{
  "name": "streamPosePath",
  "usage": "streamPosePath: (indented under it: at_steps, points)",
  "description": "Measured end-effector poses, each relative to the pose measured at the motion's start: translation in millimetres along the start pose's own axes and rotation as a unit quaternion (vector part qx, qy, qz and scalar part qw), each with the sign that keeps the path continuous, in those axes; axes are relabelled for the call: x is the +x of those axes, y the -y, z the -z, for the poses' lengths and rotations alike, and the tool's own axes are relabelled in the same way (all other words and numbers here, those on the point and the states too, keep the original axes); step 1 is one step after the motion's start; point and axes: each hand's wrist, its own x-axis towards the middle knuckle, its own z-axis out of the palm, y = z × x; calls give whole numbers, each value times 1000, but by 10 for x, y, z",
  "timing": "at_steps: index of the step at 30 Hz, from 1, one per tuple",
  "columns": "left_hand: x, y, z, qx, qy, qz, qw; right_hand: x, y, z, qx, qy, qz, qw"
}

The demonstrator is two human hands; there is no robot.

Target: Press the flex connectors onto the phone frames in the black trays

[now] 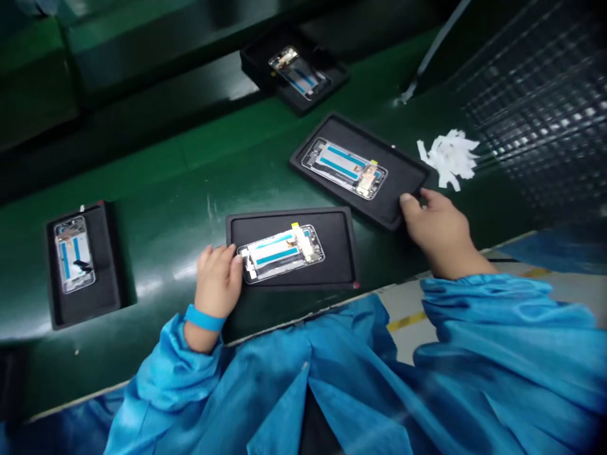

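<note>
Directly in front of me lies a black tray (339, 253) holding an opened smartphone (279, 253) with blue strips and a yellow tab. My left hand (219, 278), a blue band at its wrist, is closed on the tray's left edge, its thumb close to the phone's end. Farther up and to the right sits a second black tray (401, 170), tilted across the table, with a similar opened phone (344, 167) in it. My right hand (439, 227) pinches that tray's near right corner, thumb on top; the fingers beneath are partly hidden.
Another black tray (107, 265) with a phone stands at the left, and one more tray (306, 107) at the back. White paper scraps (450, 158) lie in a heap beside a dark mesh crate (540, 120). The green table (165, 221) ends just before my body.
</note>
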Motion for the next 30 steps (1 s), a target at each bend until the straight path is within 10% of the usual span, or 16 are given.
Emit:
streamPosePath:
  at_steps: [5, 13, 30]
  points:
    - [380, -548, -246, 9, 116, -43, 992, -358, 184, 134, 74, -33, -8, 997]
    - [539, -664, -263, 27, 211, -13, 977, -753, 386, -171, 300, 132, 77, 942]
    - [361, -723, -364, 67, 93, -118, 986, -889, 580, -735, 407, 167, 121, 890]
